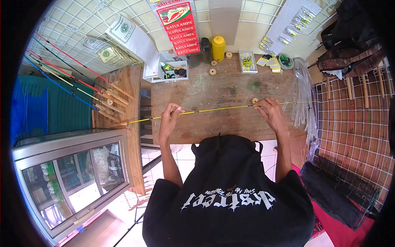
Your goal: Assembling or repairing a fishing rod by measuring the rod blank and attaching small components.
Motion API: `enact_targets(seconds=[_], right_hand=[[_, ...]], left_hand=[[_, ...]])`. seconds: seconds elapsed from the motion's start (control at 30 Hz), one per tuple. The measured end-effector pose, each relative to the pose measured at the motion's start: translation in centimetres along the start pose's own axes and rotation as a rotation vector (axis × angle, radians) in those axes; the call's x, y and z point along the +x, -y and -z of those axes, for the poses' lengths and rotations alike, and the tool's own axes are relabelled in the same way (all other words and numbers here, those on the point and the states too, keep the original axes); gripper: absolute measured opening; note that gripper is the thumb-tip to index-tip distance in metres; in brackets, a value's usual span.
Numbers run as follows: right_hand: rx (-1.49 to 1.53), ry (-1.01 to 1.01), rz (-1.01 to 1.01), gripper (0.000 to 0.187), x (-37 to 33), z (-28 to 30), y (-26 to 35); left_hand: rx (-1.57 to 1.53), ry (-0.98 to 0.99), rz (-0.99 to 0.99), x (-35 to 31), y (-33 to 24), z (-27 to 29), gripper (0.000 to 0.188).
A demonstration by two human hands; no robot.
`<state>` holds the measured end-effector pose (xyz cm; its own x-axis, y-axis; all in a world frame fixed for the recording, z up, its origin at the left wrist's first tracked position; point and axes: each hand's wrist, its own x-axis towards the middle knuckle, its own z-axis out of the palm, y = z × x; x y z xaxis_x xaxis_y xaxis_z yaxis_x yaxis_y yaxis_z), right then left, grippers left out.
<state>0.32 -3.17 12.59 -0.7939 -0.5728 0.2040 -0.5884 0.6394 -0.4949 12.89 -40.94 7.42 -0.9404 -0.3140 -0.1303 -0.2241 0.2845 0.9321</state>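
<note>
A slim yellow fishing rod point(222, 109) with dark bands lies crosswise above the workbench. Its pale handle point(122, 124) points left and its thin tip reaches the right side. My left hand point(168, 119) is closed around the rod left of its middle, thumb and fingers pinched together. Farther right, my right hand point(270, 113) pinches the rod beside a dark band. A small round wooden piece point(254, 100) sits just beyond the right fingertips. Between the hands, slightly farther off, lies a small loop of tan thread point(238, 96). Fine detail at the fingertips is too small to make out.
Along the wooden bench's point(197, 88) back stand a white tray point(177, 72), a dark bottle point(205, 49), a yellow squeeze bottle point(218, 48) and a box of small yellow-green items point(248, 61). Clear plastic sleeves point(303, 94) hang right. More rods point(82, 88) lie left, above a glass cabinet point(78, 181).
</note>
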Motion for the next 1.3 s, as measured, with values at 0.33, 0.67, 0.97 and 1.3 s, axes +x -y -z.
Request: enact_targets(seconds=[0.33,0.67,0.97,1.3], right_hand=[[-0.004,0.049,0.048,0.013,1.5,-0.7,1.7],[-0.005,-0.056,0.076,0.01,2.6,0.3,1.4],[-0.035,-0.063,0.077,0.008,3.1,1.1,0.9],[-0.07,-0.061,0.006,0.01,3.0,1.1,-0.6]], left_hand=[[-0.042,0.005,0.023,-0.2,-0.6,0.0,0.012],[0.147,-0.065,-0.138,-0.5,-0.3,0.9,0.015],[0.245,-0.096,-0.103,-0.7,-0.3,2.6,0.017],[0.366,-0.098,-0.105,-0.3,-0.4,4.9,0.023]])
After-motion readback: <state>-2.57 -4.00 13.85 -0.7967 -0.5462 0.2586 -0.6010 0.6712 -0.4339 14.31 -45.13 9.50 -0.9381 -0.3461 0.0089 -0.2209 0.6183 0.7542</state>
